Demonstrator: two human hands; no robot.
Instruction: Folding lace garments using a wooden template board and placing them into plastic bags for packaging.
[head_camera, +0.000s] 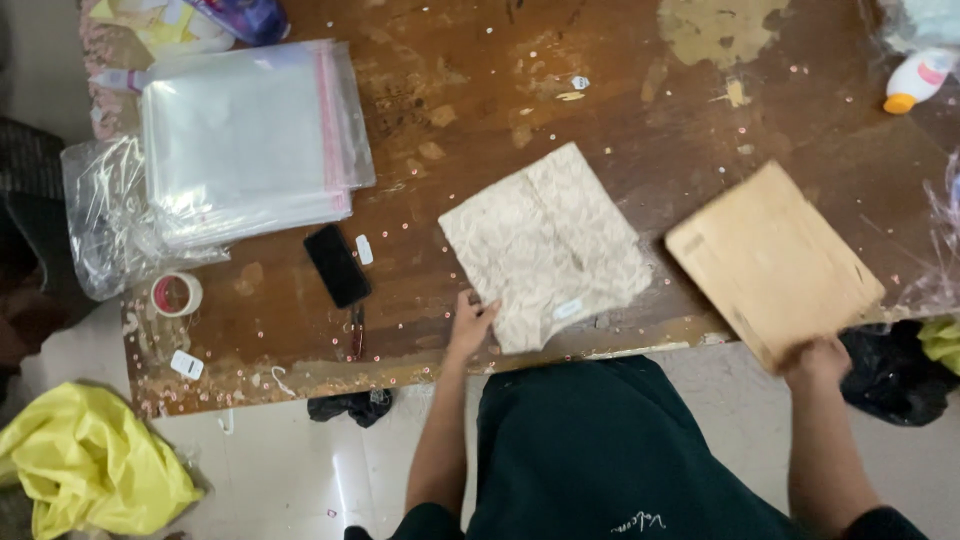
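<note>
The desk (620, 120) is dark brown wood, badly worn, with pale patches where the finish has flaked away and small light specks scattered all over it. Below its near edge is a pale, glossy floor (290, 470), where a crumpled yellow cloth (85, 460) lies at the lower left.

On the desk's left part sits a stack of clear plastic bags (250, 140) with pink sealing strips, a loose clear wrapper (105, 215) beside it, a roll of tape (177, 294) near the edge, and a black phone (337, 265) lying flat. A white bottle with an orange cap (915, 82) lies at the far right.

The crumpled tan fabric piece (545, 245) lies flat near the desk's front edge, roughly square and turned so 1 corner points away from the person. The left hand (468, 325) rests on its near left corner, fingers loosely spread, touching it rather than closed around it.

The right hand (815, 362) grips the near corner of a flat wooden board (770, 262), fingers closed on it. The board's long axis runs diagonally, from the hand up toward the left, and it is blurred.
</note>
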